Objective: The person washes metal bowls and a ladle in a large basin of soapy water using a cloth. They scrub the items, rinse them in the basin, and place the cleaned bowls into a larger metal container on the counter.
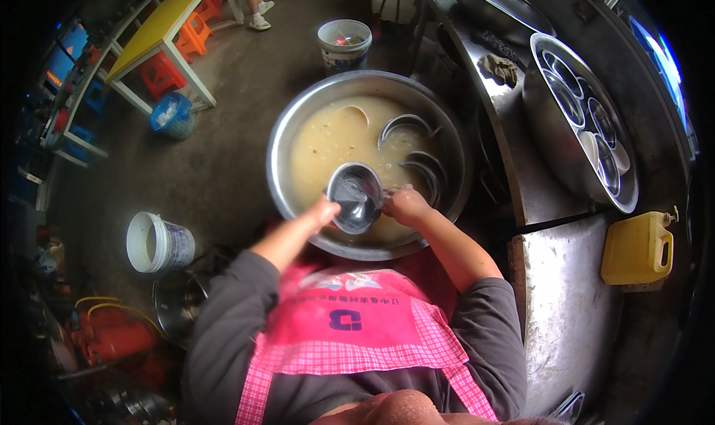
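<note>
A steel bowl point(356, 201) tilts over the near part of a large metal basin point(290, 112), and its shiny inside faces me. My left hand point(325, 210) grips the bowl's left rim. At its right side is my right hand point(408, 204), fingers bent near the rim; whether it holds a cloth or scrubber is hidden. Cloudy yellowish water point(329, 140) with small floating bits fills much of the basin. Partly sunk in it are a metal bowl point(399, 124), another metal bowl point(433, 171) and a pale bowl point(357, 113).
Right of the basin, a metal counter point(505, 109) carries a large tub point(539, 112) of bowls, a cloth point(498, 70) and a yellow jug point(637, 249). White buckets point(345, 42) point(162, 243) stand beyond and left. A blue wastebasket point(172, 117) sits by a yellow table point(162, 17). A person's legs point(256, 6) show beyond.
</note>
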`<state>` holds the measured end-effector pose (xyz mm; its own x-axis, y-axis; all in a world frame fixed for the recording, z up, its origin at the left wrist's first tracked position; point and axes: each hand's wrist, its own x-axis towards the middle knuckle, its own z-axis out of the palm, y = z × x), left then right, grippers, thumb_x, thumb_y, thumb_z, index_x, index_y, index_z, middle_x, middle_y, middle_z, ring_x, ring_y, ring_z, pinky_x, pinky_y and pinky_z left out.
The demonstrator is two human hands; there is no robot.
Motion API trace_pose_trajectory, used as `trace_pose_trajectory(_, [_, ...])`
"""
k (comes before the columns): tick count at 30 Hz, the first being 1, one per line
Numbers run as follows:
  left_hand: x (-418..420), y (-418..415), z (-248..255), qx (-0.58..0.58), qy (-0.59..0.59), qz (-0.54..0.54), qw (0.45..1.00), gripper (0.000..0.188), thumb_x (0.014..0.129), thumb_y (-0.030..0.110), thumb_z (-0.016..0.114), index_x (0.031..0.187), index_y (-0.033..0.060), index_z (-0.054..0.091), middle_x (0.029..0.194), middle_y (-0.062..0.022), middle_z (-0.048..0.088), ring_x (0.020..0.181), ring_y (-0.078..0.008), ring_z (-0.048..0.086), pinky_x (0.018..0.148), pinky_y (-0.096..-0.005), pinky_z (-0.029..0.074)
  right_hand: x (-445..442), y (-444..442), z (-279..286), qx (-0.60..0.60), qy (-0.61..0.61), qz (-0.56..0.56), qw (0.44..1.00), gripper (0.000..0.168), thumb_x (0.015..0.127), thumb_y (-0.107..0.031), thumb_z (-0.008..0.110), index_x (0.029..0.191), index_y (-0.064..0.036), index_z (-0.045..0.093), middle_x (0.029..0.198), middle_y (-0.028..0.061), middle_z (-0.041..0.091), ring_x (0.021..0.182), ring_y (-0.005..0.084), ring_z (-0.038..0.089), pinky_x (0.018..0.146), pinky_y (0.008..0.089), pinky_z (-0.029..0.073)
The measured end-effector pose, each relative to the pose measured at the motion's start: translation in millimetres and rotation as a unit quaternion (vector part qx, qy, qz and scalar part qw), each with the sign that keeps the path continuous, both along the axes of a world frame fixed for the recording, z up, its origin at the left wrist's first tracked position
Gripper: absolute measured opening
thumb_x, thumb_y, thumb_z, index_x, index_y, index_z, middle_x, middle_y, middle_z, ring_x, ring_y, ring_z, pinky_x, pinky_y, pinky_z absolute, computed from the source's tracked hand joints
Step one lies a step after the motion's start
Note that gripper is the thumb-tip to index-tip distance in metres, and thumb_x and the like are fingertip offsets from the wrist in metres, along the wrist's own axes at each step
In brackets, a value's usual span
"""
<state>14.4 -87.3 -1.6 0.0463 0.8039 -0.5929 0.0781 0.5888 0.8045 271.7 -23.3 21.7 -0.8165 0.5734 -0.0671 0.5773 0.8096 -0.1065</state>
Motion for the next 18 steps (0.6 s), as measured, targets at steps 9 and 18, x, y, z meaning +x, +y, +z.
trace_pose_trajectory(9, [-23, 56, -39, 0.099, 0.417, 0.021, 0.903, 0.041, 0.074, 0.009, 0.065, 0.113, 0.0024, 0.056, 0.103, -0.0207, 0.064, 0.094, -0.0339, 0.063, 0.081, -0.0396, 0.051, 50, -34, 18, -0.039, 0.240, -0.091, 0.966, 0.008, 0.070, -0.010, 0.067, 0.077, -0.013, 0.065, 0.083, 0.0050, 0.063, 0.085, 0.0279, 0.057, 0.078, 0.0387, 0.043])
trace_pose_trajectory(18, [-10, 70, -78, -0.105, 0.184, -0.187, 0.959, 0.027, 0.079, 0.016, 0.065, 0.100, -0.0010, 0.061, 0.089, -0.0141, 0.064, 0.075, -0.0250, 0.065, 0.062, -0.0386, 0.055, 45, -49, 25, 0.037, 0.307, -0.100, 0.946, 0.014, 0.069, -0.008, 0.068, 0.082, -0.012, 0.065, 0.084, 0.0062, 0.063, 0.084, 0.0289, 0.056, 0.081, 0.0385, 0.043])
